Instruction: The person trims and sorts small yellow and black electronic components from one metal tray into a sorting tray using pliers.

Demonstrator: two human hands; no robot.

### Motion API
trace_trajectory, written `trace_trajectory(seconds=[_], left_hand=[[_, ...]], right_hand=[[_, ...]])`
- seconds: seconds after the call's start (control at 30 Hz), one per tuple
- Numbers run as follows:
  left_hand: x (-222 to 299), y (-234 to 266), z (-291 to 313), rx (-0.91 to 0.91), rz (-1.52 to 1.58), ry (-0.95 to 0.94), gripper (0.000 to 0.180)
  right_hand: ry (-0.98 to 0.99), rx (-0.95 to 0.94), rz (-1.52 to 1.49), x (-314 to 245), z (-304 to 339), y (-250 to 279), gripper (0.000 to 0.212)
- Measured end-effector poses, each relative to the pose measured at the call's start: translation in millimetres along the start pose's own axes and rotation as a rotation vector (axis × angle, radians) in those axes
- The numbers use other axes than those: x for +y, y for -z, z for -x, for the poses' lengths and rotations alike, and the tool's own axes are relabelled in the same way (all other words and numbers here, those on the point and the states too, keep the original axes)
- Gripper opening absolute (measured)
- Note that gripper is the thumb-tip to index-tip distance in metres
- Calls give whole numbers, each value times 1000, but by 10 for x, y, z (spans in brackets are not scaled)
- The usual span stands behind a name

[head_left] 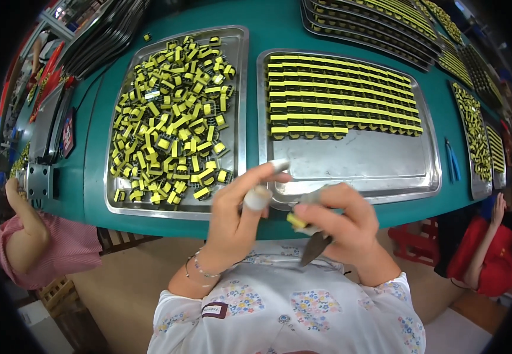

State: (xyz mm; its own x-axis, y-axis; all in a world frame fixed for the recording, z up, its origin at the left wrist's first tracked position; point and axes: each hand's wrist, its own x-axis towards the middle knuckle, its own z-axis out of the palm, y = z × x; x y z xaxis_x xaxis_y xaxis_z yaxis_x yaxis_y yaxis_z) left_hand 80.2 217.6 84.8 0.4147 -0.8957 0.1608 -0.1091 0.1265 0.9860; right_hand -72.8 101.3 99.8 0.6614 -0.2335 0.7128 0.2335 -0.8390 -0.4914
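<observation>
My left hand [236,209] is raised at the table's near edge between two metal trays, its fingers apart and nothing seen in it. White covers wrap its thumb and a fingertip. My right hand [347,221] is closed, pinching a small yellow-and-black transformer [296,220]. A dark, flat, pointed tool [316,248] sticks out below the same hand; its grip is hidden. The left tray [242,118] holds a loose heap of these transformers [170,118]. In the right tray [385,171], more of them stand in neat rows [341,97] at the far side; the nearest row is partly filled.
Blue-handled pliers [452,160] lie right of the row tray. Stacked filled trays [374,29] stand at the back right, stacked dark trays [99,38] at the back left. Another tray of loose parts [473,133] is at far right. People sit on both sides; a red sleeve [492,253] shows right.
</observation>
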Motion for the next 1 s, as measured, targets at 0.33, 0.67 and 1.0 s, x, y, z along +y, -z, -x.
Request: trace_trajectory(seconds=[0.33,0.67,1.0], left_hand=[[209,505,-55,-57,-1217,-376,40],[157,514,-88,-35,-1276,-398,36],[49,480,86,241,54,14,37]], right_hand=[[-446,-14,459,688,-50,593,32],[-459,-94,501,800,-48,426,28],[-468,-102,160,385,17,391,18]])
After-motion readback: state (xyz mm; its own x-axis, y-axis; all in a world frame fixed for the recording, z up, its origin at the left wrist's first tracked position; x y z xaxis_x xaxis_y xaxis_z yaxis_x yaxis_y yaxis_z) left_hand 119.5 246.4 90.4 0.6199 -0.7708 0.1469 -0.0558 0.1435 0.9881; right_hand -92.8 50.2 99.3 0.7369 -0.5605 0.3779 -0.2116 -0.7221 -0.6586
